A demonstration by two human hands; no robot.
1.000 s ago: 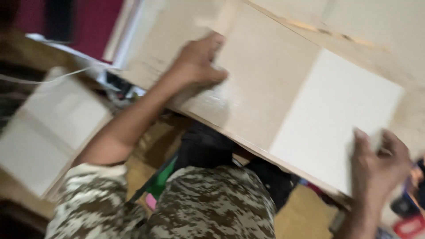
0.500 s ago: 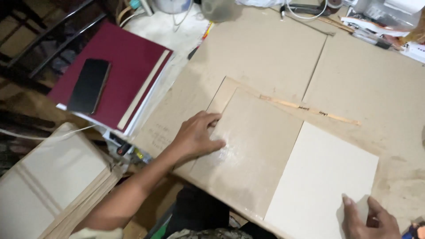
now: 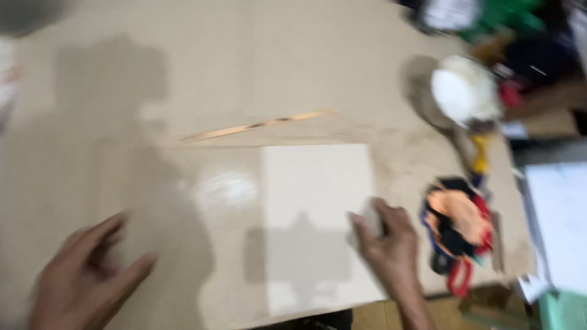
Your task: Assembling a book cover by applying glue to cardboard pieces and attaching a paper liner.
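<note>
Two hands work one pale sheet [image 3: 315, 226] lying flat on the bench [image 3: 275, 67]. The right hand [image 3: 388, 244] pinches its 3 o'clock edge; the left hand [image 3: 85, 278] rests spread open at 9 o'clock. Better to hold the sheet flat and square, I judge.

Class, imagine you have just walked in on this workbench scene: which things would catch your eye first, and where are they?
The pale sheet lies near the front edge of the tan board, with the right hand resting on its right edge. The left hand is spread flat on the board at the lower left. To the right, an orange, black and red bundle lies beside the sheet, and a round white object sits farther back.
</note>
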